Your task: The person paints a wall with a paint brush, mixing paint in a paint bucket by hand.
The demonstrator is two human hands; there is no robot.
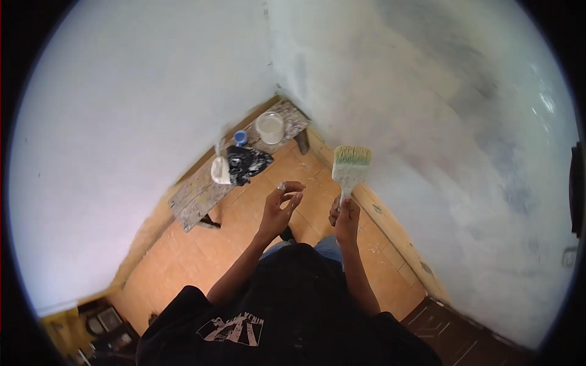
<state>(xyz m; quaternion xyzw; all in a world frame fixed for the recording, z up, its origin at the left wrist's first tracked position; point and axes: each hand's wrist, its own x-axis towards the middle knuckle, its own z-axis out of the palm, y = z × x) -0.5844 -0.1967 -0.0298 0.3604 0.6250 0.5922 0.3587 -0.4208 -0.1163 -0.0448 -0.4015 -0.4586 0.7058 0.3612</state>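
My right hand [346, 215] is wrapped round the handle of a wide paint brush [350, 171], held upright with its bristles up. The bristles look yellowish at the tip and greenish lower down, and the body is coated in whitish paint. To the left of the brush, my left hand [281, 206] is raised with its fingers curved and apart, holding nothing. White paint marks one of its fingers.
A paint-spattered bench [196, 196] stands along the left wall, bearing a whitish bucket [270, 127], a blue container [240, 138], a black plastic bag [247, 163] and a white item [220, 170]. A patchily painted wall [427, 122] rises on the right. Dark furniture [113, 332] is at lower left.
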